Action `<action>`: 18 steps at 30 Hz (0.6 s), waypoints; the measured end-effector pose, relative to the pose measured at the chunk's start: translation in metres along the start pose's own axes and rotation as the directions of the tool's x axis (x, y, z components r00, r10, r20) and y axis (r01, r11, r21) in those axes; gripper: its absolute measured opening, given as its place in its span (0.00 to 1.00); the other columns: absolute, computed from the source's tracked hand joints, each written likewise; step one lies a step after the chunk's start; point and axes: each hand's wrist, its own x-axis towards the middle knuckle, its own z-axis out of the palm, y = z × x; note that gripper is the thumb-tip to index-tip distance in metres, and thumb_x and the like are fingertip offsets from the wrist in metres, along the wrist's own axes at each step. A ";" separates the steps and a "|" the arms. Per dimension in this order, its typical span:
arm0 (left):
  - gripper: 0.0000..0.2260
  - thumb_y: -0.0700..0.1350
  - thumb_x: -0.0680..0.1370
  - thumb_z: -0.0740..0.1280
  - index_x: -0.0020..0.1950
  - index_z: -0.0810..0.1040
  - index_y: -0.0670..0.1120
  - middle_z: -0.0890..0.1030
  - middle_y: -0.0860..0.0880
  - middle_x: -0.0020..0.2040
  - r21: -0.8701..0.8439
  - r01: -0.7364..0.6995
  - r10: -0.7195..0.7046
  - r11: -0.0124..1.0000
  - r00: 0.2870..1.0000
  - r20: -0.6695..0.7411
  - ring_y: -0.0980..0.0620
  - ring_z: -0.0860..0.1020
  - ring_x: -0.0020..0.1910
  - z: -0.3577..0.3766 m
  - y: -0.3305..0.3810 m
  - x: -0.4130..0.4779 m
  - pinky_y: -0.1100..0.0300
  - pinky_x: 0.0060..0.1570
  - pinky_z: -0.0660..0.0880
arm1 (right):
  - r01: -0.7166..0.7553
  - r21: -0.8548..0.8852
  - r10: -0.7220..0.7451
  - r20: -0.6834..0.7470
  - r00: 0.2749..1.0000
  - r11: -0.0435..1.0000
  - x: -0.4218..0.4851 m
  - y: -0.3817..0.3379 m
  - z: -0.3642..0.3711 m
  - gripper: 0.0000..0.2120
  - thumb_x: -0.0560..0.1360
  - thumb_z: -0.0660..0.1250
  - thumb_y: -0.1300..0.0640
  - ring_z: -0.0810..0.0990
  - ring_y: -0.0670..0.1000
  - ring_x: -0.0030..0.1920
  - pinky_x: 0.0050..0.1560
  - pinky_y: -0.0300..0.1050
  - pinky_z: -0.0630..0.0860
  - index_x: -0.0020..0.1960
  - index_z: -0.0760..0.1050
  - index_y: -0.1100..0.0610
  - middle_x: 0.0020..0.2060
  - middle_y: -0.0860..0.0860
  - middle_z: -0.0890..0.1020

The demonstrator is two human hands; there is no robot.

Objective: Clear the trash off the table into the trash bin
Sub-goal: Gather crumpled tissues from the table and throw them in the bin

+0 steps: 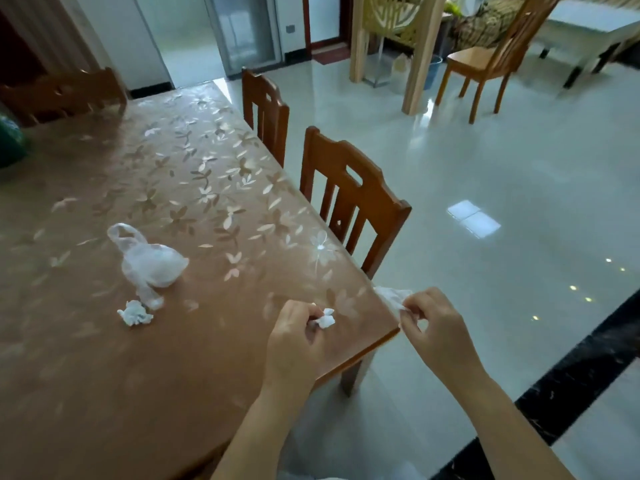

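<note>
My left hand (298, 337) is closed over the table's near right corner, pinching a small crumpled white tissue (326, 319). Just past that corner my right hand (433, 327) grips a thin white plastic wrapper (391, 295). Further left on the table (104, 393) lies a clear plastic bag (149, 261) with its handles up, and a second crumpled tissue ball (135, 313) sits just in front of it. At the bottom edge, between my forearms, a bit of clear plastic (346, 474) shows; I cannot tell whether it lines a bin.
Two wooden chairs (349, 202) (265, 109) stand along the table's right side and another (65, 95) at the far end. A green object (10, 143) sits at the left edge. A blue bucket (431, 72) stands by a wooden post across the glossy tiled floor.
</note>
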 end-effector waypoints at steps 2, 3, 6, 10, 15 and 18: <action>0.06 0.36 0.69 0.72 0.39 0.76 0.43 0.74 0.55 0.37 -0.017 -0.043 0.044 0.999 0.995 0.089 0.58 0.74 0.37 0.033 0.033 0.001 0.75 0.36 0.68 | -0.049 -0.027 0.047 -0.071 0.996 0.998 -0.007 0.032 -0.034 0.07 0.67 0.71 0.68 0.70 0.43 0.31 0.36 0.21 0.66 0.37 0.74 0.61 0.33 0.49 0.71; 0.06 0.35 0.69 0.72 0.39 0.77 0.43 0.74 0.56 0.37 -0.027 -0.057 0.060 0.998 0.989 0.132 0.57 0.74 0.36 0.050 0.047 0.002 0.76 0.37 0.68 | -0.077 -0.044 0.072 -0.099 0.992 0.996 -0.010 0.049 -0.050 0.07 0.67 0.70 0.68 0.70 0.45 0.31 0.37 0.21 0.65 0.37 0.74 0.61 0.33 0.50 0.71; 0.07 0.32 0.68 0.71 0.39 0.77 0.42 0.74 0.55 0.36 -0.012 -0.105 0.105 0.994 0.970 0.218 0.57 0.74 0.35 0.104 0.082 0.006 0.78 0.39 0.66 | -0.167 -0.082 0.152 -0.157 0.976 0.983 -0.022 0.102 -0.097 0.06 0.68 0.70 0.68 0.72 0.51 0.31 0.34 0.27 0.65 0.37 0.73 0.61 0.33 0.52 0.72; 0.07 0.29 0.67 0.70 0.39 0.77 0.40 0.75 0.51 0.37 0.002 -0.207 0.196 0.978 0.931 0.309 0.58 0.71 0.33 0.169 0.123 0.015 0.78 0.39 0.66 | -0.282 -0.092 0.252 -0.246 0.936 0.955 -0.034 0.153 -0.150 0.05 0.68 0.69 0.68 0.73 0.52 0.33 0.34 0.31 0.65 0.37 0.73 0.62 0.34 0.53 0.72; 0.08 0.28 0.66 0.70 0.38 0.77 0.39 0.74 0.50 0.37 -0.022 -0.314 0.295 0.949 0.864 0.408 0.53 0.72 0.33 0.234 0.156 0.033 0.77 0.37 0.66 | -0.370 -0.091 0.328 -0.303 0.895 0.925 -0.037 0.196 -0.179 0.06 0.69 0.69 0.67 0.69 0.49 0.33 0.38 0.24 0.66 0.37 0.72 0.61 0.35 0.50 0.70; 0.07 0.29 0.67 0.70 0.39 0.77 0.39 0.73 0.51 0.37 -0.050 -0.323 0.310 0.945 0.836 0.453 0.52 0.72 0.32 0.274 0.171 0.055 0.76 0.33 0.66 | -0.421 -0.070 0.380 -0.317 0.869 0.904 -0.027 0.222 -0.189 0.05 0.70 0.68 0.66 0.70 0.49 0.35 0.40 0.24 0.66 0.38 0.72 0.61 0.35 0.50 0.70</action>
